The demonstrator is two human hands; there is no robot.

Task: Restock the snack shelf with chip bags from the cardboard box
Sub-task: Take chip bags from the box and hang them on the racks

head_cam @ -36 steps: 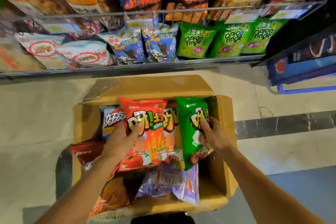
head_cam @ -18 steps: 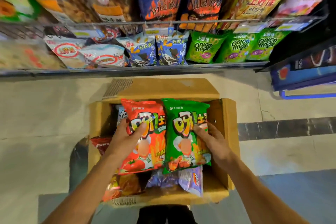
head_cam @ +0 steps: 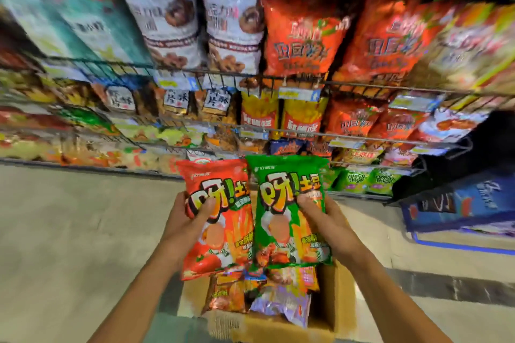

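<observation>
**Two chip bags are held upright over the cardboard box (head_cam: 341, 295), facing the snack shelf (head_cam: 348, 83).**

The red chip bag (head_cam: 223, 237) is gripped at its left edge by the left hand (head_cam: 185, 220), with the thumb curled over the front. Just beside it, edges touching, the green chip bag (head_cam: 289, 217) is gripped the same way at its right edge by the right hand (head_cam: 326, 220). Both bags are oriented with their long axes vertical and tops toward the shelf, which lies ahead of and above both hands. Neither hand can be judged nearer. A free slot cannot be made out in the blurred tiers. Beneath the held bags, an orange bag (head_cam: 225, 295) and a purple-silver bag (head_cam: 281, 306) are seen lying in the box, others partly hidden.
</observation>
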